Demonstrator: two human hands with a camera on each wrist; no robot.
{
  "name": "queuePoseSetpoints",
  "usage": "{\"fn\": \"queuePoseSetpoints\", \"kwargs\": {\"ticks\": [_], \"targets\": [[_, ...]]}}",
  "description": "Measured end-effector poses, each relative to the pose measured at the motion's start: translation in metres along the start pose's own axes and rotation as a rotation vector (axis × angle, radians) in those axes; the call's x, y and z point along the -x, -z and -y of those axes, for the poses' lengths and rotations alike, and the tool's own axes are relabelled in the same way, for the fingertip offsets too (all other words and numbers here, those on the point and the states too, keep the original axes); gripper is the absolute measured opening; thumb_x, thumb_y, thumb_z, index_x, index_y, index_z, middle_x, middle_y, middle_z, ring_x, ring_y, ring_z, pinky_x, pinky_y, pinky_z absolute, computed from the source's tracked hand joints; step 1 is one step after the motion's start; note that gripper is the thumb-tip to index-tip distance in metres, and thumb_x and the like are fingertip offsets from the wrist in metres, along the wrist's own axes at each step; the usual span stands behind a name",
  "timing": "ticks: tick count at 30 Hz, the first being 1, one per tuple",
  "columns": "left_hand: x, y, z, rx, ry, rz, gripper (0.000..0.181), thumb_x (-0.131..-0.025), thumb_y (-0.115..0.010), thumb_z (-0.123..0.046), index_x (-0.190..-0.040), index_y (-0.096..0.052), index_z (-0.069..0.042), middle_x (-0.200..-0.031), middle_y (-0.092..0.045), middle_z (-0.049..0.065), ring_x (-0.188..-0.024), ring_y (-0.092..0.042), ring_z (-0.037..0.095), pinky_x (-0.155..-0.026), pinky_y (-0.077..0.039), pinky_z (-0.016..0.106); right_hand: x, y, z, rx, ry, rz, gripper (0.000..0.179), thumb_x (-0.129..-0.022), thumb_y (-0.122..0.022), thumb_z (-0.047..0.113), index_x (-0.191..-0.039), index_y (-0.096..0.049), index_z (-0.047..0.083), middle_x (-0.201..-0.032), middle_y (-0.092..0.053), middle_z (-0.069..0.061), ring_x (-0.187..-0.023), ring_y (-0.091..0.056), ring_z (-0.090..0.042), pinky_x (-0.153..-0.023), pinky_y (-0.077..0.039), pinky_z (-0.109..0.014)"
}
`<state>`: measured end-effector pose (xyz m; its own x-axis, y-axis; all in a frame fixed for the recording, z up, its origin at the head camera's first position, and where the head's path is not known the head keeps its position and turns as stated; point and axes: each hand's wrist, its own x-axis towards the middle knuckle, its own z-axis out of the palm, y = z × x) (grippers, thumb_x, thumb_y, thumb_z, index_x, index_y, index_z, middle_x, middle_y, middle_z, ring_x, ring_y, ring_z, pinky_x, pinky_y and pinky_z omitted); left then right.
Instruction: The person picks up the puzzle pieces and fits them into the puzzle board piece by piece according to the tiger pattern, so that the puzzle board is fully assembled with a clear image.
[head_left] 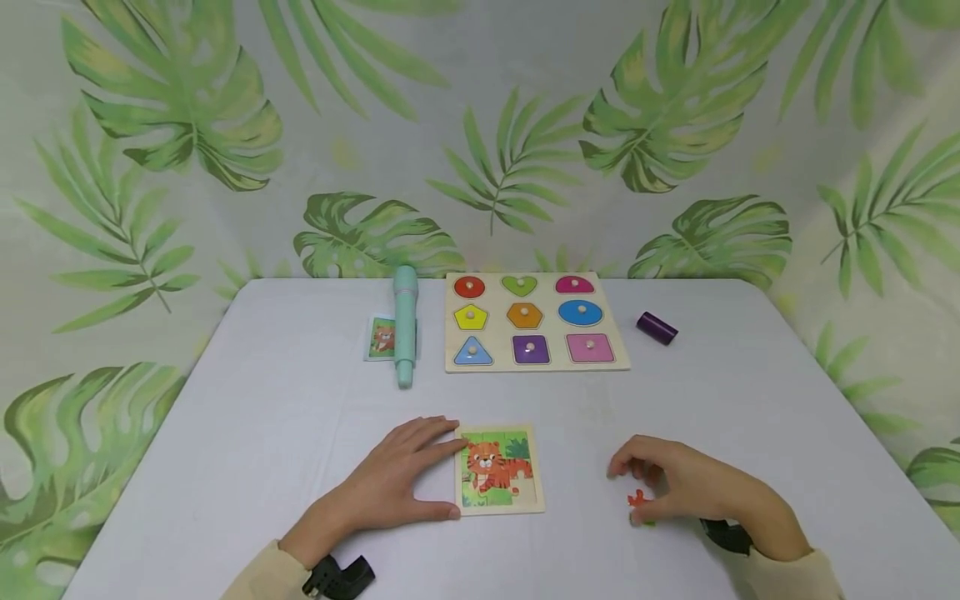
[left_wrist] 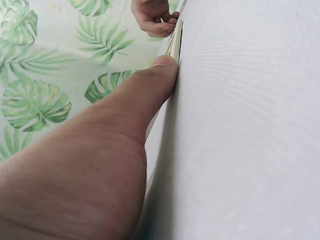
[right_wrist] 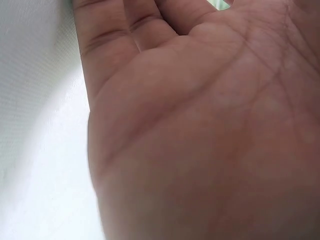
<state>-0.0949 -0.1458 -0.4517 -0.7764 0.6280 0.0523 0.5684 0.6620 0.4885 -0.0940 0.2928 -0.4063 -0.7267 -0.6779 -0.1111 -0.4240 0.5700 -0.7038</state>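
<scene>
A small wooden jigsaw puzzle (head_left: pixel 501 437) with a tiger picture lies flat in front of me, a pale gap showing at the lower right of its picture. My left hand (head_left: pixel 401 479) rests along the puzzle's left side, thumb and fingers extended and the fingertips right at its frame. To the right, my right hand (head_left: pixel 693 482) hovers low over the table, thumb and forefinger apart. Between them shows a small red and green puzzle piece (head_left: pixel 637 498), partly covered by the thumb. In the right wrist view the palm (right_wrist: pixel 200 130) fills most of the picture and hides the piece.
A wooden shape board (head_left: pixel 538 363) with colourful knobbed pieces lies at the back. To its left, a mint-green stick-shaped object (head_left: pixel 405 325) lies across a small tiger picture card (head_left: pixel 381 337). A dark purple cylinder (head_left: pixel 657 327) lies to its right. A leaf-patterned cloth (head_left: pixel 495 167) hangs behind the table.
</scene>
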Motion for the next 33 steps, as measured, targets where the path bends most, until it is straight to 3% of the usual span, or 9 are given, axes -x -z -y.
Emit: {"fn": "queuePoseSetpoints", "kwargs": {"ticks": [7, 19, 27, 33], "targets": [[0.0, 0.001, 0.0, -0.018, -0.02, -0.021, 0.087, -0.083, -0.069, -0.074, -0.155, -0.049, -0.029, -0.165, -0.037, -0.003, -0.154, -0.03, 0.026, -0.126, -0.026, 0.055, 0.001, 0.001, -0.008, 0.028, 0.032, -0.041, 0.037, -0.087, -0.084, 0.035, -0.115, -0.065, 0.022, -0.1, -0.062, 0.007, -0.086, -0.057, -0.011, -0.07, -0.052, -0.02], [0.0, 0.0, 0.0, -0.005, -0.002, -0.007, 0.087, -0.083, -0.069, -0.074, -0.155, -0.049, -0.03, -0.165, -0.037, -0.004, -0.154, -0.029, 0.025, -0.126, -0.025, 0.055, 0.001, 0.001, -0.011, -0.01, 0.029, -0.033, 0.03, -0.088, -0.083, 0.033, -0.111, -0.066, 0.022, -0.096, -0.063, 0.006, -0.085, -0.057, -0.013, -0.068, -0.051, -0.021], [-0.001, 0.0, 0.0, -0.005, -0.001, -0.003, 0.086, -0.082, -0.07, -0.074, -0.155, -0.049, -0.031, -0.165, -0.036, -0.006, -0.155, -0.028, 0.023, -0.126, -0.025, 0.053, 0.004, -0.001, -0.008, 0.034, -0.002, -0.01, 0.04, -0.082, -0.086, 0.042, -0.111, -0.064, 0.026, -0.101, -0.061, 0.011, -0.091, -0.055, -0.007, -0.075, -0.049, -0.02], [0.0, -0.002, 0.001, -0.009, 0.01, -0.005, 0.087, -0.082, -0.069, -0.075, -0.154, -0.049, -0.031, -0.165, -0.036, -0.006, -0.155, -0.028, 0.023, -0.127, -0.024, 0.053, 0.003, -0.001, -0.008, 0.057, 0.019, -0.001, 0.041, -0.081, -0.087, 0.041, -0.11, -0.062, 0.027, -0.102, -0.06, 0.013, -0.092, -0.054, -0.006, -0.077, -0.049, -0.02]]}}
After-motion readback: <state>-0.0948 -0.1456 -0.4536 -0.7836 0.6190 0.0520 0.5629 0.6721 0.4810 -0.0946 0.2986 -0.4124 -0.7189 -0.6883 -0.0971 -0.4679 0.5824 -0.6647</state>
